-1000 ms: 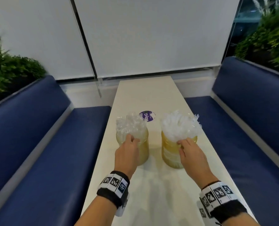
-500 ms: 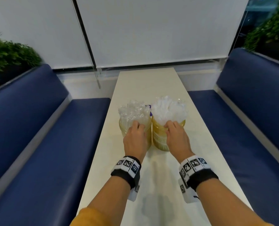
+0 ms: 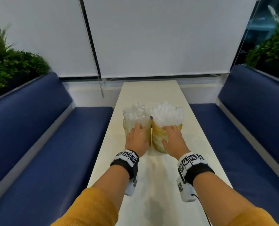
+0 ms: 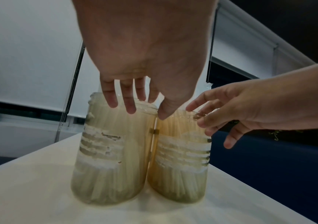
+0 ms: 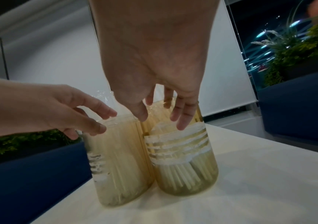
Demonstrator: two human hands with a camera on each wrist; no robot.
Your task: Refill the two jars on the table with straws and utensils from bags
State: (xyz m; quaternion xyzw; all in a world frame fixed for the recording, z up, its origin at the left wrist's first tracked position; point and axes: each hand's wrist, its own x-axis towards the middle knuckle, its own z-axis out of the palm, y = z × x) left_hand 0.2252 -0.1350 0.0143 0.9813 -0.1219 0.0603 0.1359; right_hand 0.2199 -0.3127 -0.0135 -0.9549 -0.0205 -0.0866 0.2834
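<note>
Standing side by side and touching near the middle of the long white table, the left jar and the right jar are both packed full of clear-wrapped white sticks; which holds straws and which utensils cannot be told. The wrapper tops bristle well above each rim.

The left hand lies against the near side of the left jar with its fingers spread and nearly straight, tips at the rim, not curled round anything. The right hand does the same on the right jar, its fingers loose and apart, touching the upper wall.

Judging by the amber, ribbed look, these are probably glass: rigid, smooth, breakable, and fairly heavy when loaded. Their tall shape suggests they could tip if shoved near the rim. A safer hold would be low round the ribbed belly, thumb and fingers on opposite sides. The wrapped sticks look light and slippery and could slide out if a jar leans, so grabbing the bristling tops would give no real hold.

With both jars brim-full, the refill seems essentially done.
</note>
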